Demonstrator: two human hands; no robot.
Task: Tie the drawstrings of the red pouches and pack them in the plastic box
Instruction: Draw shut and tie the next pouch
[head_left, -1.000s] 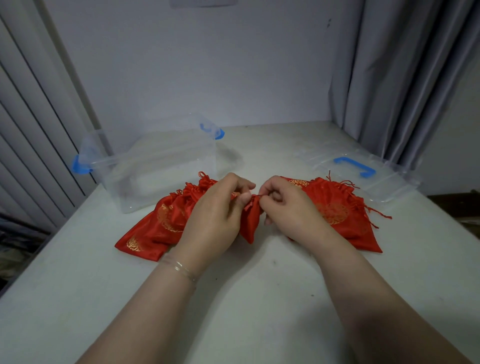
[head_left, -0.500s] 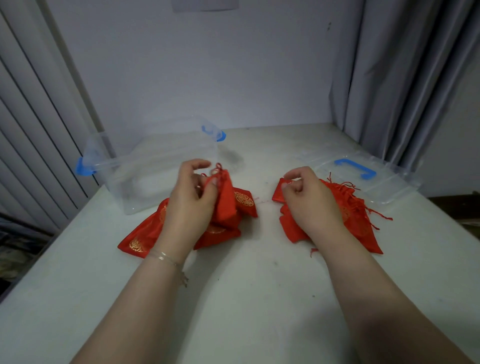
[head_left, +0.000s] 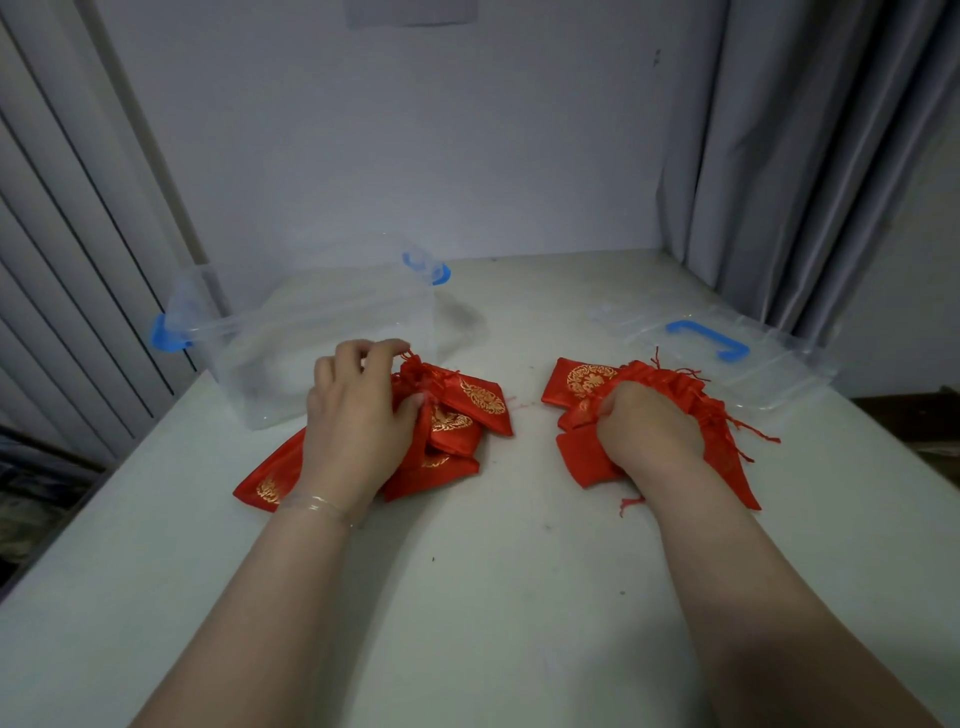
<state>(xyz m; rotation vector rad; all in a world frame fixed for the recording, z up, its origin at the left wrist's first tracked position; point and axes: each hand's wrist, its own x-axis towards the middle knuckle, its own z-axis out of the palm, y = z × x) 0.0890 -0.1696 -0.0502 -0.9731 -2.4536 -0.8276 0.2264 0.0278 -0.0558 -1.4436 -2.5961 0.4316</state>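
The pouches lie in two red heaps on the white table (head_left: 493, 597), and the box is still without any. The left heap (head_left: 457, 415) sits just in front of the box (head_left: 311, 332). The right heap (head_left: 587, 384) sits near the lid (head_left: 727, 358).

The left hand (head_left: 353, 415) rests on its heap, and the thumb and fingers seem to pinch a pouch by its gathered top. The right hand (head_left: 649, 431) is curled tight, grabbing a pouch from its heap.

The pouches look soft, thin, light and a bit shiny, so they may slip and flop. The best place to hold one is the bunched neck, where the strings (head_left: 748, 431) come out. The strings are thin and frayed, and they could tangle with the strings of other pouches.

The box is open on top and close by, so nothing blocks the way in. The lid lies flat, off to the right. A grey curtain (head_left: 810, 156) hangs behind it.
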